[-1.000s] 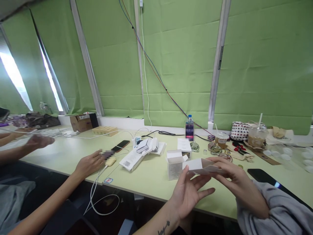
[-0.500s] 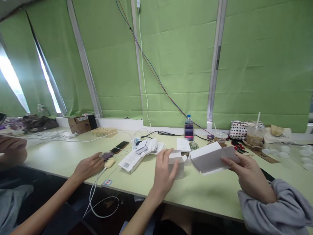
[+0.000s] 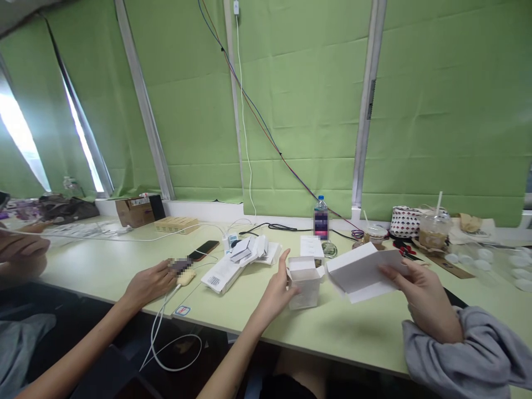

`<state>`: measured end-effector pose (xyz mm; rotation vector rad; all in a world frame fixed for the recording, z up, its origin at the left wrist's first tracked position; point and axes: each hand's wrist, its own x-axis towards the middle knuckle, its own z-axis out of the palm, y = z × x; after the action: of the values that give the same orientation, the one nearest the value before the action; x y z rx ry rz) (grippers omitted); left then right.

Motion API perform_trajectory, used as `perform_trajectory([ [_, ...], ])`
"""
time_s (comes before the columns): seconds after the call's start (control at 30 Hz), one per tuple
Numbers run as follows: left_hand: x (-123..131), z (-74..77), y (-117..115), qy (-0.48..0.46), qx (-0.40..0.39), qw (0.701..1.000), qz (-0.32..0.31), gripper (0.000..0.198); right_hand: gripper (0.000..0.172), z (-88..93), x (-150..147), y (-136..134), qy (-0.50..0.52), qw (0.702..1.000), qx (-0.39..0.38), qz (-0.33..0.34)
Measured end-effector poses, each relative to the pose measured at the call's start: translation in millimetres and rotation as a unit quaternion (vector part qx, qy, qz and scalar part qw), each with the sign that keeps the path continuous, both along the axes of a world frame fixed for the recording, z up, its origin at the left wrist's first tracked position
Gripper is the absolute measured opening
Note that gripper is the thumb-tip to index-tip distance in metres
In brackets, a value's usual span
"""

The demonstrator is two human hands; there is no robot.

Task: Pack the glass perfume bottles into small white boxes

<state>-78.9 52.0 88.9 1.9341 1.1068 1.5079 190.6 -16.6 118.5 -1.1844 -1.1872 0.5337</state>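
A small white box (image 3: 304, 289), open at the top with its flaps raised, is on the table in front of me. My left hand (image 3: 275, 288) grips it from the left, thumb on the near side and one finger pointing up; the other fingers are partly hidden. To the right, my right hand (image 3: 424, 291) pinches a folded white cardboard piece (image 3: 361, 272) between thumb and fingers, holding it above the table with its left end near the box. Behind the small box lies a white printed card (image 3: 311, 245).
Left of the box lies a pile of flat white boxes (image 3: 224, 274). Another person's hand (image 3: 152, 282) rests by a phone (image 3: 204, 250) and white cables. A bottle (image 3: 321, 219) stands behind; drink cups (image 3: 433, 230) and clear plastic lids (image 3: 482, 257) are at right.
My left hand has slid down from over the box to its left side, uncovering the open top. The folded cardboard in my right hand has shifted slightly.
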Motion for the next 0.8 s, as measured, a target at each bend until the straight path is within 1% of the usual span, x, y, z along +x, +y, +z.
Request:
perform_trajectory([
  [0.03,1.2,1.3,-2.8,0.027,-0.027,0.998,-0.054,0.071,0.035,-0.3,-0.4,-0.7,-0.017,1.000,0.009,-0.012],
  [0.07,2.4,2.7,-6.3,0.063,-0.059,0.989,-0.119,0.075,0.034,-0.6,-1.1,-1.5,-0.033,0.999,0.017,-0.024],
  [0.1,3.8,3.8,-10.1,0.085,-0.081,0.980,-0.163,0.079,0.032,-0.7,-1.9,-2.4,-0.047,0.998,0.027,-0.032],
  [0.2,10.2,4.7,-21.5,0.118,-0.108,0.961,-0.226,0.087,0.028,0.4,-6.5,-6.2,-0.073,0.995,0.057,-0.043],
  [0.27,15.2,3.6,-26.9,0.137,-0.110,0.950,-0.257,0.091,0.024,1.9,-10.6,-8.5,-0.090,0.993,0.074,-0.035],
  [0.4,20.6,1.5,-30.4,0.151,-0.100,0.946,-0.270,0.094,0.018,2.6,-15.1,-10.1,-0.157,0.984,0.087,-0.014],
  [0.57,18.4,-1.6,-27.1,0.188,-0.052,0.946,-0.257,0.089,0.016,-1.5,-10.7,-8.8,-0.233,0.964,0.120,-0.046],
  [0.63,17.7,-3.0,-26.4,0.194,-0.038,0.945,-0.260,0.087,0.015,-1.9,-10.3,-8.8,-0.248,0.958,0.133,-0.048],
  [0.8,17.8,-3.3,-27.9,0.195,-0.016,0.942,-0.274,0.085,0.013,-0.4,-17.5,-9.8,-0.262,0.951,0.162,-0.023],
])
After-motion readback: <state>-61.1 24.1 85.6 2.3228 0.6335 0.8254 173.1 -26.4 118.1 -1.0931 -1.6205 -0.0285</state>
